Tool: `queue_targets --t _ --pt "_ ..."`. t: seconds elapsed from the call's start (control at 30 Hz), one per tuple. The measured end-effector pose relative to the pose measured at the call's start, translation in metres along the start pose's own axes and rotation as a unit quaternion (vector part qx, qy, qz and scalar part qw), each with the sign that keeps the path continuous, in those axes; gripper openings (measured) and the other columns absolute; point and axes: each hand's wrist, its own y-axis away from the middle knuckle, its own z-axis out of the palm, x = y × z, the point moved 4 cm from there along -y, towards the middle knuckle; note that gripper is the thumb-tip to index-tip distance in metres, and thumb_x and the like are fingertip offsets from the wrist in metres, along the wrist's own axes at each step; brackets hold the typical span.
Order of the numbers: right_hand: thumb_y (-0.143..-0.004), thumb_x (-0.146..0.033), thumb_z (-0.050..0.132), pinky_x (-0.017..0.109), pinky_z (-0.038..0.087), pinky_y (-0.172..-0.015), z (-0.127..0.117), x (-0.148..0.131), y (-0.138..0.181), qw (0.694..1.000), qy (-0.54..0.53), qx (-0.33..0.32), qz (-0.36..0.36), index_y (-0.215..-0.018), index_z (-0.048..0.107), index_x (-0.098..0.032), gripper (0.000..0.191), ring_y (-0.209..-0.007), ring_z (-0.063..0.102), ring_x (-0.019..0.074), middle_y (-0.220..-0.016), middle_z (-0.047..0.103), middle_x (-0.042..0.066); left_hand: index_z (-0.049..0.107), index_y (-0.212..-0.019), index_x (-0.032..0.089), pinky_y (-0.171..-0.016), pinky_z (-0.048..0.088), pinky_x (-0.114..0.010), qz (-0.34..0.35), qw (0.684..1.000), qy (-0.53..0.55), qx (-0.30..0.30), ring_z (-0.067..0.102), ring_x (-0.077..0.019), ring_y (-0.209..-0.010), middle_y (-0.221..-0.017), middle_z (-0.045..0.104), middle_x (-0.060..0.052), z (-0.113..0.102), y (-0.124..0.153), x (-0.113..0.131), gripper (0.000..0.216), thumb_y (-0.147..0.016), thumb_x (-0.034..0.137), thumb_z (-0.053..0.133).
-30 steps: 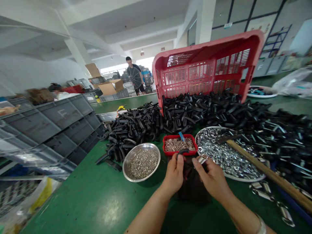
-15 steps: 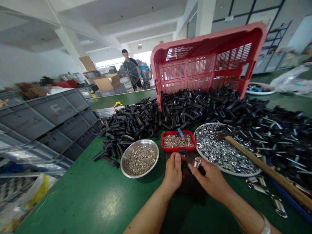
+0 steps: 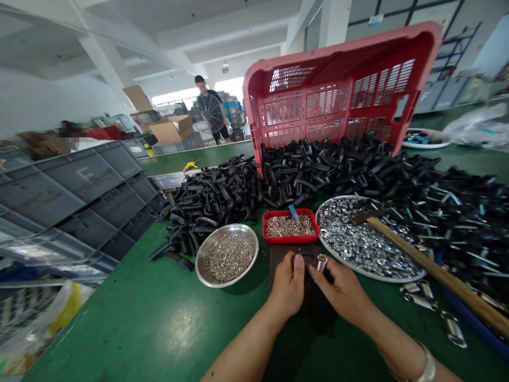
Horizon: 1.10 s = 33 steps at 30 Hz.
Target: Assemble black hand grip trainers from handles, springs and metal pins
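My left hand [image 3: 289, 283] is closed on a curved black plastic part [image 3: 303, 255], holding it down on a dark block [image 3: 280, 254] on the green table. My right hand [image 3: 345, 291] pinches a small threaded metal piece [image 3: 321, 262] right beside that black part. Just beyond my hands sit a red tray of small metal pins [image 3: 290, 226], a round steel bowl of small rings [image 3: 226, 254] to the left and a wide dish of shiny nuts [image 3: 360, 241] to the right.
A big heap of black plastic parts [image 3: 338, 175] spills from a tipped red crate [image 3: 338, 90]. A wooden-handled hammer [image 3: 429, 265] lies across the dish. Grey bins [image 3: 79, 196] stand at left. Finished metal pieces [image 3: 421, 297] lie at right. A person [image 3: 210, 114] stands far back.
Both hands have lowered towards me onto the dark block. The metal piece in my right hand has come closer to the black part in my left hand.
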Motion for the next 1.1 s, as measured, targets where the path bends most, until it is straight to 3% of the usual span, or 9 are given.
queue_targets --t 0.23,0.37,0.53,0.73,0.83,0.93,1.03,1.1 --pt "-0.087 -0.042 0.033 0.029 0.040 -0.067 0.002 0.004 -0.001 0.994 0.039 -0.100 0.005 -0.085 0.053 -0.018 0.031 -0.075 0.057 0.0184 -0.082 0.062 0.007 0.046 -0.077 0.016 -0.035 0.031 -0.019 -0.135 0.982 0.108 -0.070 0.038 -0.0082 -0.037 -0.049 0.041 0.005 0.009 0.003 -0.018 0.052 -0.079 0.065 0.026" --pt "-0.087 -0.043 0.032 0.027 0.040 -0.064 0.002 0.002 0.000 0.992 0.006 -0.118 0.033 -0.083 0.053 -0.019 0.032 -0.074 0.057 0.0178 -0.078 0.063 0.005 0.045 -0.074 0.016 -0.035 0.030 -0.019 -0.125 0.981 0.121 -0.081 0.037 -0.0075 -0.037 -0.049 0.040 0.005 0.009 0.002 -0.013 0.049 -0.080 0.063 0.029" --pt "-0.087 -0.039 0.033 0.026 0.040 -0.064 0.002 -0.004 0.005 0.993 0.019 -0.117 0.030 -0.080 0.053 -0.019 0.029 -0.074 0.057 0.0171 -0.080 0.062 0.005 0.045 -0.067 0.016 -0.049 0.036 -0.020 -0.065 0.995 0.067 -0.045 0.042 -0.0092 -0.052 -0.057 0.044 0.002 0.004 0.004 -0.003 0.045 -0.082 0.057 0.032" --pt "-0.084 -0.029 0.037 0.028 0.041 -0.069 0.007 -0.003 0.002 0.992 -0.011 -0.124 0.016 -0.081 0.054 -0.017 0.020 -0.076 0.057 0.0176 -0.081 0.062 0.006 0.050 -0.070 0.017 -0.051 0.037 -0.022 -0.067 0.994 -0.006 -0.091 0.049 -0.0127 -0.054 -0.054 0.048 0.001 0.007 0.004 -0.012 0.046 -0.085 0.053 0.026" --pt "-0.081 -0.034 0.043 0.025 0.043 -0.065 0.015 0.005 -0.006 0.987 -0.099 -0.122 0.031 -0.075 0.054 -0.018 0.020 -0.070 0.057 0.0149 -0.075 0.061 0.002 0.052 -0.078 0.016 -0.058 0.040 -0.025 -0.060 0.991 -0.089 -0.080 0.055 -0.0167 -0.063 -0.063 0.056 -0.004 0.003 -0.001 -0.014 0.048 -0.086 0.053 0.022" --pt "-0.079 -0.045 0.044 0.021 0.037 -0.043 0.025 0.019 -0.010 0.968 -0.184 -0.109 0.135 -0.073 0.051 -0.017 0.029 -0.047 0.048 0.0099 -0.060 0.053 -0.002 0.052 -0.102 0.014 -0.075 0.042 -0.035 -0.039 0.973 -0.212 -0.080 0.058 -0.0243 -0.086 -0.090 0.061 -0.012 -0.001 -0.004 -0.006 0.054 -0.084 0.056 0.024" --pt "-0.079 -0.051 0.042 0.019 0.032 -0.038 0.032 0.025 -0.012 0.938 -0.271 -0.083 0.199 -0.082 0.051 -0.017 0.035 -0.046 0.045 0.0082 -0.062 0.050 -0.003 0.039 -0.125 0.010 -0.089 0.035 -0.045 -0.016 0.946 -0.314 -0.079 0.046 -0.0342 -0.108 -0.117 0.051 -0.019 -0.001 -0.001 0.004 0.083 -0.067 0.070 0.043" --pt "-0.080 -0.050 0.042 0.018 0.038 -0.045 0.033 0.026 -0.015 0.921 -0.326 -0.056 0.205 -0.094 0.050 -0.016 0.037 -0.059 0.052 0.0093 -0.073 0.054 -0.001 0.030 -0.132 0.007 -0.094 0.029 -0.050 -0.005 0.931 -0.358 -0.076 0.035 -0.0408 -0.116 -0.127 0.042 -0.021 0.001 0.004 0.010 0.117 -0.041 0.075 0.059"
